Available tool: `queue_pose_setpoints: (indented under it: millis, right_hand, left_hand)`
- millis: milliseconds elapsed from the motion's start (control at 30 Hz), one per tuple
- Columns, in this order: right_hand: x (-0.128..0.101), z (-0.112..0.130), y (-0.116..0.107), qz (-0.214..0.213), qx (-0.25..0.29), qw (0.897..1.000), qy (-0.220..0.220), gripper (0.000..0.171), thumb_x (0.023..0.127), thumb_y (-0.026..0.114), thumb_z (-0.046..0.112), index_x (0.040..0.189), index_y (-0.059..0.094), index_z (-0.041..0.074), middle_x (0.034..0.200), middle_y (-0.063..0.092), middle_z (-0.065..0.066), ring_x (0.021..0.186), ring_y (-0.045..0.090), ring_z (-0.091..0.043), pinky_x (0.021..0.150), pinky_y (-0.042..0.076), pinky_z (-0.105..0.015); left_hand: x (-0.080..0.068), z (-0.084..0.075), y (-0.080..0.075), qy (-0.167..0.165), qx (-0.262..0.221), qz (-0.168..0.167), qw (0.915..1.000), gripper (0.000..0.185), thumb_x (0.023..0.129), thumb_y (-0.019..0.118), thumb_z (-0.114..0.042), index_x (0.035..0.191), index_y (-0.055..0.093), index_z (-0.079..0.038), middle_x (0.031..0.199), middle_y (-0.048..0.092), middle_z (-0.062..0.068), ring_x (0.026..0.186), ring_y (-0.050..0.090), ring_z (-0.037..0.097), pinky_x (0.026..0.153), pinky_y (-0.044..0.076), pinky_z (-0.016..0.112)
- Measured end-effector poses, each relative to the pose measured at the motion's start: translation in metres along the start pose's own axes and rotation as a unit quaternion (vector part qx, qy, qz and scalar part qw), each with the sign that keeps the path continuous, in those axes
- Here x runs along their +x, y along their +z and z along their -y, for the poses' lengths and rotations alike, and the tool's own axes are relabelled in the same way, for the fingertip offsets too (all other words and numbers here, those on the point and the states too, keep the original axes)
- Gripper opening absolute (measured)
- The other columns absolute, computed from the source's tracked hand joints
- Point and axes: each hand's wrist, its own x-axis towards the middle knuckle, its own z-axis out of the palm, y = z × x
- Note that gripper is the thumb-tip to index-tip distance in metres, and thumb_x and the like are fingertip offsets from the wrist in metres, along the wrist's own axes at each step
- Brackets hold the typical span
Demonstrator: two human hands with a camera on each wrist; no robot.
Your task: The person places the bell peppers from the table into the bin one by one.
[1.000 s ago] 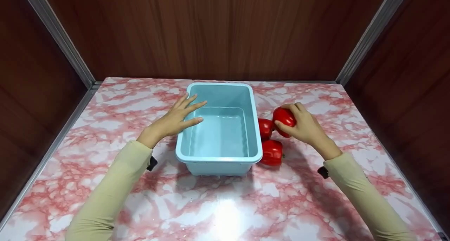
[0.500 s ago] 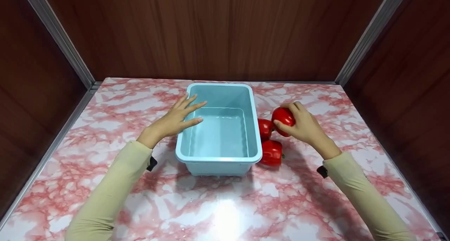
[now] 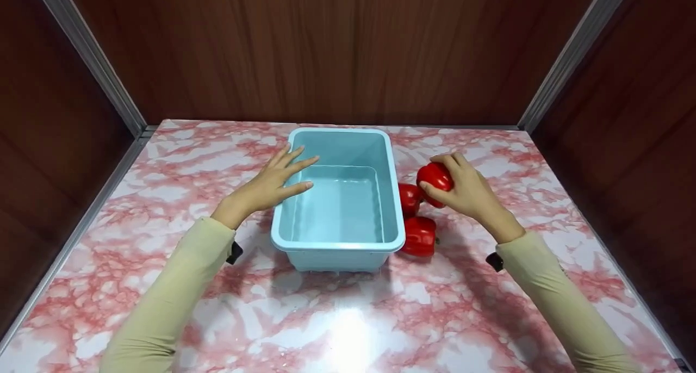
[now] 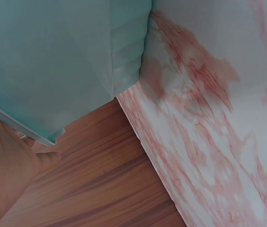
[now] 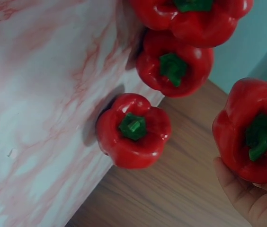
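Observation:
My right hand (image 3: 467,191) grips a red bell pepper (image 3: 435,181) to the right of the light blue bin (image 3: 338,247). In the right wrist view the held bell pepper (image 5: 249,135) shows its green stem, with fingers below it. Two red bell peppers (image 3: 420,236) lie against the bin's right side in the head view. The right wrist view reveals a third bell pepper (image 5: 133,131) on the table, hidden from the head camera. Fingers spread, my left hand (image 3: 266,185) rests over the bin's left rim; nothing is held in it.
A table with a red and white marbled top (image 3: 217,308) carries everything. Brown wood-grain panels (image 3: 348,52) with grey metal corner posts (image 3: 92,57) stand behind and at both sides. The bin's inner floor (image 3: 342,210) is bare.
My right hand, gripping the bell pepper, has shifted slightly left and away from me, toward the bin. The left hand, bin and other peppers look unmoved.

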Motion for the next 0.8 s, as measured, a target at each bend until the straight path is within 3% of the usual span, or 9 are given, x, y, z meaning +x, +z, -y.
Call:
queue_pose_setpoints:
  millis: [800]
  right_hand:
    - [0.0055,0.0071,0.0002,-0.005,0.012,1.000,-0.014,0.059,0.079,0.064,0.054,0.123,0.052,0.017,0.115,0.052,-0.010,0.092,0.059,-0.030,0.074,0.053,-0.049]
  left_hand:
    - [0.0001,-0.0008,0.0002,0.000,-0.001,-0.004,1.0000,0.060,0.090,0.039,-0.062,0.145,0.022,-0.043,0.157,0.008,0.003,0.142,-0.012,0.023,0.107,0.007,0.064]
